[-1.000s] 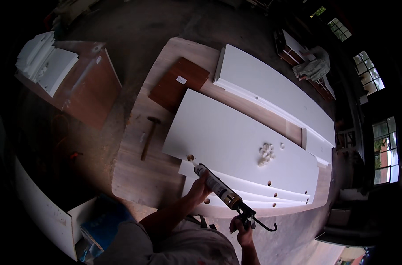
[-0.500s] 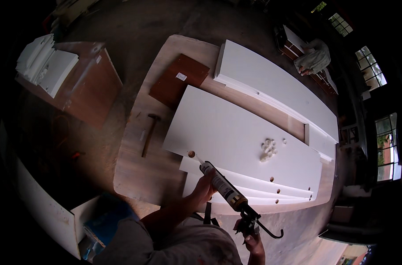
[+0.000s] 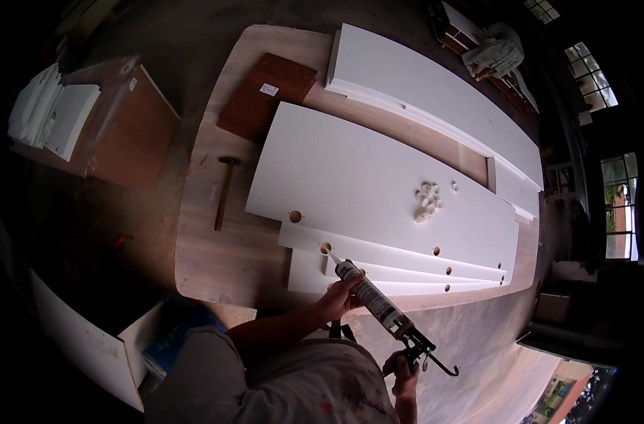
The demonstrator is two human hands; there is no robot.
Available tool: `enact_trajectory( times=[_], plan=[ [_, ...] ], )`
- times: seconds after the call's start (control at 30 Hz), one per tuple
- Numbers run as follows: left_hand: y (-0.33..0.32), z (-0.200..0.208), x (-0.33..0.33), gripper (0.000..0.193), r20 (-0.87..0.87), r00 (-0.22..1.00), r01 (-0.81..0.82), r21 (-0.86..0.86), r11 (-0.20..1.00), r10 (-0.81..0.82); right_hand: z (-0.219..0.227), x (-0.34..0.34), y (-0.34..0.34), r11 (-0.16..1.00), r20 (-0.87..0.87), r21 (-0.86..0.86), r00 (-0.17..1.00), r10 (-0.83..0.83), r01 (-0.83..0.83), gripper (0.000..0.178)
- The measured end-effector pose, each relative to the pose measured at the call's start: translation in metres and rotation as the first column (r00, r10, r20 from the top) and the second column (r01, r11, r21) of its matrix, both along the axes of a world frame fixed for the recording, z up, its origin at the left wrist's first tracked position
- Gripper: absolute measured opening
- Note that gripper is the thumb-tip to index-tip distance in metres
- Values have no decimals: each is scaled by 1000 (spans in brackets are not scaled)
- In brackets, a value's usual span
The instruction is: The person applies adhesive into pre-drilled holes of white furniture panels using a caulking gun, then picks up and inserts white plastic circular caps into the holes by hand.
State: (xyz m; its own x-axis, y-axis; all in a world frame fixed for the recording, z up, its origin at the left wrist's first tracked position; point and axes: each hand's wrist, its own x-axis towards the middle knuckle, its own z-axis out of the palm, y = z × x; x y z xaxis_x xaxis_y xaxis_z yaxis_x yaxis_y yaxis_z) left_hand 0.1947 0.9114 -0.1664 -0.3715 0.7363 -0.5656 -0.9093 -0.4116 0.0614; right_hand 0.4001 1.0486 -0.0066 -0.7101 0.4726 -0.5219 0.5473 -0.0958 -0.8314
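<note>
My left hand (image 3: 342, 299) wraps round the front of a caulking gun (image 3: 380, 305) loaded with a white cartridge. My right hand (image 3: 405, 376) grips its black handle at the back, near the hooked rod. The gun slants up to the left. Its pale nozzle tip is at a round hole (image 3: 326, 248) in the second of several fanned white panels (image 3: 350, 159); whether it touches the hole cannot be made out. Another hole (image 3: 295, 217) lies in the top panel's near left corner. A pile of white plastic rings (image 3: 428, 201) rests on that panel.
A hammer (image 3: 225, 192) and a brown board (image 3: 267, 97) lie on the table's (image 3: 212, 265) left side. Along the far side runs a stack of long white panels (image 3: 428, 95). Another person (image 3: 497, 51) bends over a cabinet at the far right. A brown cabinet (image 3: 135, 131) stands left.
The nozzle has moved from the top panel's hole to the hole in the panel below it. Both hands have kept hold of the gun. The whole view has shifted slightly.
</note>
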Motion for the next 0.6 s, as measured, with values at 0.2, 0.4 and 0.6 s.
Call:
enact_trajectory(
  times=[0.2, 0.4, 0.6],
  plan=[
    [-3, -17, -2, 58, -28, 999, 15, 21, 1000, -15, -4, -10, -7, 995, 78, -14, 993, -93, 95, 26],
    [-4, -14, -4, 52, -25, 1000, 8, 40, 999, -7, -8, -8, -5, 998, 79, -8, 995, -58, 59, 24],
    [-2, -24, 0, 55, -19, 999, -48, 116, 992, 51, 16, -16, -11, 982, -94, -174, 994, 53, -68, 56]
  ],
)
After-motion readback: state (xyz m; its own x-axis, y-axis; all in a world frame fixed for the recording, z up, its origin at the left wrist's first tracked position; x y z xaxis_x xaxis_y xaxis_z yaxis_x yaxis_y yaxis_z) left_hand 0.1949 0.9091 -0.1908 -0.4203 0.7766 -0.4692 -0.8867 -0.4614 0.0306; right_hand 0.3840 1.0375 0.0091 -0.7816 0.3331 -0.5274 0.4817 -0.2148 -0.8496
